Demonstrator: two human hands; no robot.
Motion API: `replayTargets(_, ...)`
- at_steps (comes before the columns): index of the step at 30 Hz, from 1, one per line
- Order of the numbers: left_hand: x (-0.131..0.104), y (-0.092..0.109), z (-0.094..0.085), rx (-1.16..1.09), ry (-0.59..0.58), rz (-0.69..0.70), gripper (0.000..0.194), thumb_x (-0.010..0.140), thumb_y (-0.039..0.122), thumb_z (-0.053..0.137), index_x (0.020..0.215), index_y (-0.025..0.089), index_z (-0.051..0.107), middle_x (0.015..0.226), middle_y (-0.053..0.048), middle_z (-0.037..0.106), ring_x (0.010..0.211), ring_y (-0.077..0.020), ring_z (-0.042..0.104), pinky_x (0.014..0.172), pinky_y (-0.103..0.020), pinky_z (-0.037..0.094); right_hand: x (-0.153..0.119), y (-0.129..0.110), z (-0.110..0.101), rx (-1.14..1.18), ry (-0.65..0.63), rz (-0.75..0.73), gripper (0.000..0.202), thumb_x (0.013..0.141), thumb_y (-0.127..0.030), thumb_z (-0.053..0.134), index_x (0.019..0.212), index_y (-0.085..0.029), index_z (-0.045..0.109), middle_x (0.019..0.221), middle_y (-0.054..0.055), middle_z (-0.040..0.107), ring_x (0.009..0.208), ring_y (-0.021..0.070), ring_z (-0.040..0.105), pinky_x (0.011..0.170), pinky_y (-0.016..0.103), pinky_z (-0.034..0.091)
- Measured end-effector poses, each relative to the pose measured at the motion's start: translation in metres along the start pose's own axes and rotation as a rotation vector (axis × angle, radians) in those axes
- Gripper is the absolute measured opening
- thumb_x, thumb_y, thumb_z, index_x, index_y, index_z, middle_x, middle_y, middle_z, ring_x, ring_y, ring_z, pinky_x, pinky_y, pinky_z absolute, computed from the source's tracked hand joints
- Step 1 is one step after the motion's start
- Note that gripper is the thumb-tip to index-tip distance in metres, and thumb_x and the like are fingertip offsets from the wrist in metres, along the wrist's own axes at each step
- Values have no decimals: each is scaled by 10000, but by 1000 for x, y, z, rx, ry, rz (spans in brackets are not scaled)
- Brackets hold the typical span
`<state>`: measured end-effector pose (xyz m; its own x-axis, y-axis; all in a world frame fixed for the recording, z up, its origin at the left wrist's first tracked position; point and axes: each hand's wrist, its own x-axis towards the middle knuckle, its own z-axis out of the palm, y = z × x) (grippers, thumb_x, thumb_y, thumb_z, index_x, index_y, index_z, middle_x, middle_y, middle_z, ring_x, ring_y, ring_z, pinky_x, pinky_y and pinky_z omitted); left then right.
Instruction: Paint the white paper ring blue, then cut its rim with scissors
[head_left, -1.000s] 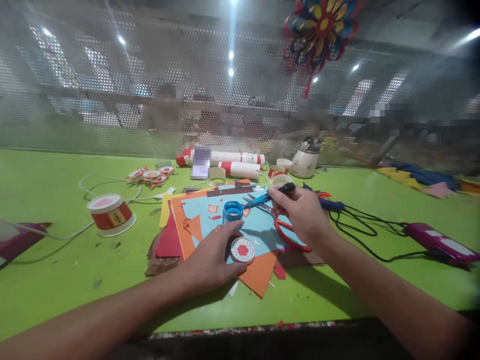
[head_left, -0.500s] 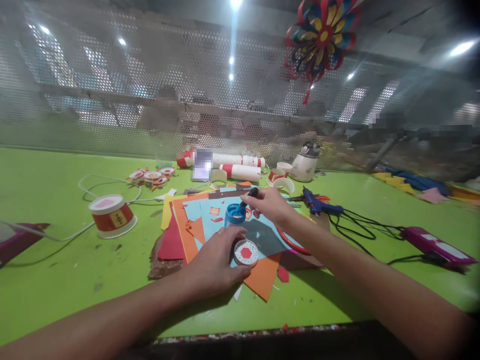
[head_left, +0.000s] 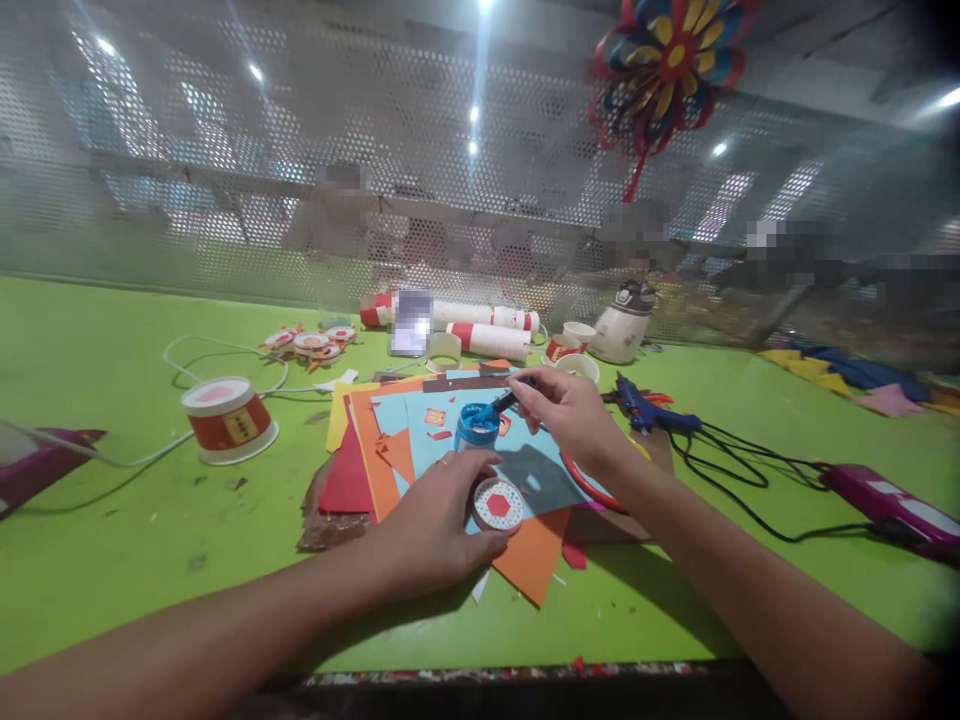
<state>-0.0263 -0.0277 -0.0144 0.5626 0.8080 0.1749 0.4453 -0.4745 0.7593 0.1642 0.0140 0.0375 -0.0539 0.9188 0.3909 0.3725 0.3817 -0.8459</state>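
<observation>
My left hand is closed around the side of a small round paper disc, patterned blue and white with a red hexagon in its middle. Just beyond it stands an open jar of blue paint. Between the fingertips of my right hand is a dark-handled paintbrush, slanting down with its blue-coated end at the jar's mouth. Beneath both hands lie layered sheets of coloured paper, among them a light blue sheet and an orange sheet, with small paper scraps on top.
A blue glue gun with black cables rests at the right, near a purple power strip. To the left are an upturned red and white paper cup and several decorated discs. Behind stand paper tubes, a phone and a white kettle-like container.
My right hand has shifted slightly right, and the brush leans lower, its tip nearer the jar's rim. My left hand keeps its grip on the disc. The whole view has moved a little.
</observation>
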Motion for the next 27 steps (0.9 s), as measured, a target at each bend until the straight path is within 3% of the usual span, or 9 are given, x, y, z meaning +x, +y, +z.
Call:
replayTargets(6,-1,-3,2,14,1,22,533,765,341,709,1253,224,529,1247,-124,621,1125,-333,593,961,-505,483,0,-5,-7,-74,-106,-18,158,834,-258,607,925,-169,700,577,-54,568,511,113,513,520,268,402)
replayTargets(10,-1,-3,2,34,-4,12,529,771,337,694,1253,209,519,1262,-133,615,1136,-332,584,972,-510,480,-3,-2,-9,-92,-156,8,226,836,-214,587,1023,-160,701,633,-34,605,519,119,540,524,272,434)
replayTargets(21,0,-3,1,35,-4,8,515,777,325,690,1251,221,518,1280,-132,623,1152,-333,581,972,-518,477,-1,-1,-10,-17,-55,-12,173,872,-315,606,924,-158,654,598,-57,536,490,95,481,497,262,418)
replayTargets(27,0,-1,1,47,-8,-5,518,777,315,685,1255,205,520,1276,-131,624,1146,-332,586,964,-507,483,-10,-1,0,42,-84,2,248,866,-362,632,962,-137,670,621,-25,611,505,106,535,505,268,465)
